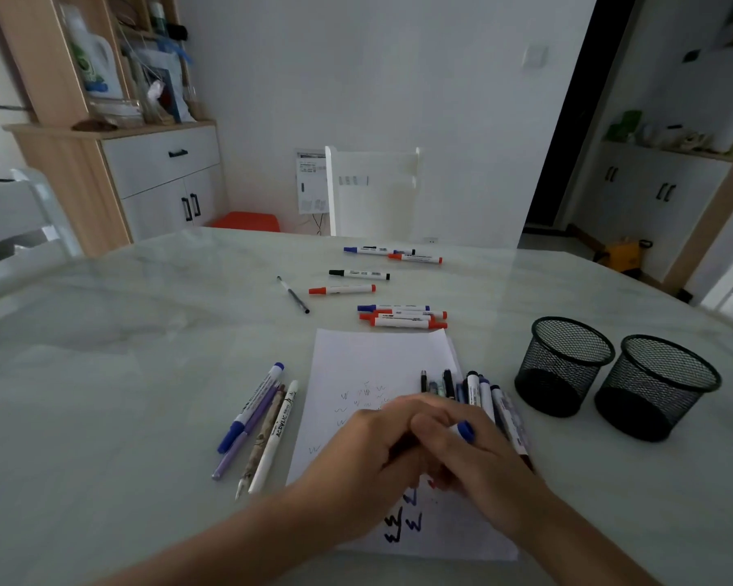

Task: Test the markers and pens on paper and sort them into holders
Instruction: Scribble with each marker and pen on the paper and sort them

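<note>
Low in the middle of the frame, both hands meet over the paper point(377, 361). The right hand point(479, 458) grips a blue marker point(465, 430). The left hand point(369, 454) curls against it, and I cannot tell what it holds. At the right stand the near holder point(652, 399) and the far holder point(559, 374).

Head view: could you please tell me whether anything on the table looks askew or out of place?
Only one thing: the thin dark pen with a white end lies alone and diagonal on the pale marble table, while the white markers nearby lie crosswise. Nothing looks spilled or damaged.
</note>
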